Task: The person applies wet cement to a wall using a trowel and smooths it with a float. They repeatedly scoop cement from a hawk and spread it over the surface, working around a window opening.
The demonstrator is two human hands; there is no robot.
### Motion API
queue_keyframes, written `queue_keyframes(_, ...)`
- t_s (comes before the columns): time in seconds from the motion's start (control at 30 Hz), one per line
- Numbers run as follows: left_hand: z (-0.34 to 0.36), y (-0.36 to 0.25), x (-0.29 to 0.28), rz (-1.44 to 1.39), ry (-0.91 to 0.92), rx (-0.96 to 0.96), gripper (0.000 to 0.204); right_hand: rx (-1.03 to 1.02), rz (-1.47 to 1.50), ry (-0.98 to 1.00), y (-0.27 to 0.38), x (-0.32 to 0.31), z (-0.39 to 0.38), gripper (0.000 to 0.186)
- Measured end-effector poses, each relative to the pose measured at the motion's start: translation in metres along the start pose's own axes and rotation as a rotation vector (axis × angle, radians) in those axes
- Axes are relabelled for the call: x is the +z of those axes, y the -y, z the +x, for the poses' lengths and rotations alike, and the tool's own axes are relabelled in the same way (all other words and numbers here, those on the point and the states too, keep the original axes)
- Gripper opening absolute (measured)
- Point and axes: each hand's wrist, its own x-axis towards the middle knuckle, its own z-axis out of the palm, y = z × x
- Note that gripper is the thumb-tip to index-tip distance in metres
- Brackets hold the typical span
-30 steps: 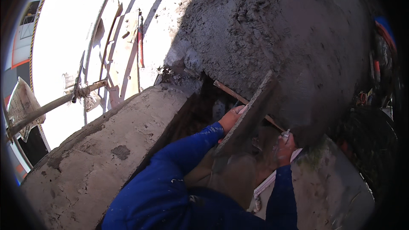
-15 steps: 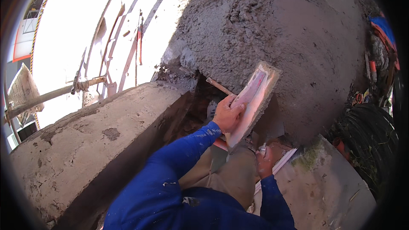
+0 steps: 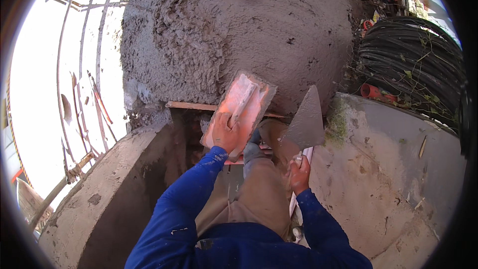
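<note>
My left hand [image 3: 225, 133] is closed around the handle of a pinkish-orange plastering float [image 3: 260, 100], its edges caked with mortar. The float is tilted, with its handle side facing me. In my right hand [image 3: 299, 173], the fingers wrap the handle of a pointed trowel [image 3: 307, 122]; its grey triangular blade points away from me. Beyond both tools spreads rough wet mortar [image 3: 284, 35], smoother toward the right. A thin wooden strip [image 3: 191, 105] runs along the mortar's near edge, partly hidden behind the float.
To the left runs a thick concrete ledge [image 3: 112, 169] beside a dark recess. A coil of black hose [image 3: 408, 60] lies at the far right, near an orange pipe piece [image 3: 371, 91]. A grey slab [image 3: 373, 179] is on my right. Metal bars [image 3: 82, 69] stand at far left.
My view has swung right. The float has turned so its handle side shows more fully. The trowel blade, mostly hidden behind the float before, now shows clear to its right.
</note>
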Motion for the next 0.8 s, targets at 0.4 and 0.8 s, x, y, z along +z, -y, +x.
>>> queue_keyframes(0.4, 0.066, -0.045, 0.033, 0.425, 0.582, 0.350, 0.047, 0.028, 0.186, -0.300, -0.071, -0.044, -0.031, 0.010)
queue_keyframes(0.8, -0.038, 0.118, -0.115, 0.366, 0.240, -0.025, 0.022, -0.374, -0.641, 0.096, -0.010, -0.034, 0.044, 0.041)
